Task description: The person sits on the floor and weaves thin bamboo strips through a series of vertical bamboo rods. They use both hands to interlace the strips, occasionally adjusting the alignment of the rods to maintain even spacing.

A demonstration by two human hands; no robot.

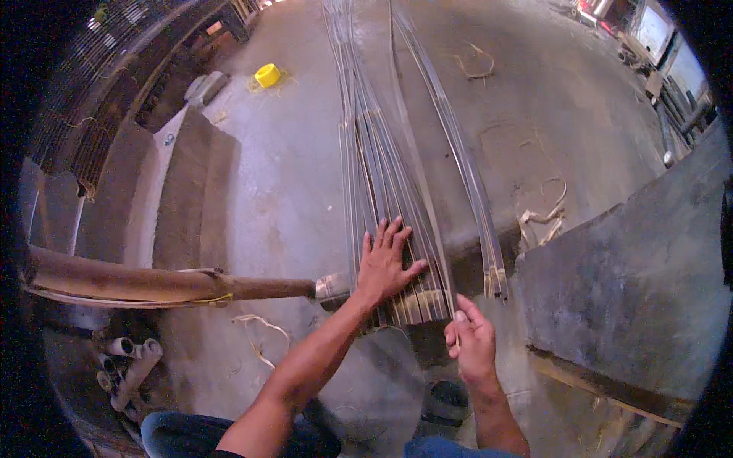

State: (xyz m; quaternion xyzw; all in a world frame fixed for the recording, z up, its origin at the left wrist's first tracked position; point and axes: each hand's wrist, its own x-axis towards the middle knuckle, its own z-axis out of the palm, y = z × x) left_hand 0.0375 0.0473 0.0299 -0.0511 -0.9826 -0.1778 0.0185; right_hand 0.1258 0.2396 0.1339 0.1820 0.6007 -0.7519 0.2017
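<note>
Long, thin grey strips (372,172), metal by their look, lie side by side in a fanned bundle running away from me. My left hand (384,263) rests flat on the near part of this bundle, fingers spread. Beside it, my right hand (475,336) pinches the near end of a single strip (421,172) along the bundle's right edge. The near ends of the bundle show pale, worn bands. A narrower group of similar strips (464,164) lies apart to the right.
A rusty pipe (153,276) reaches in from the left toward the strips' near ends. At right stands a large dark plate (626,267). A yellow roll (267,75) sits on the floor at far left; pale fibre scraps (544,221) and short pipe pieces (137,366) lie around.
</note>
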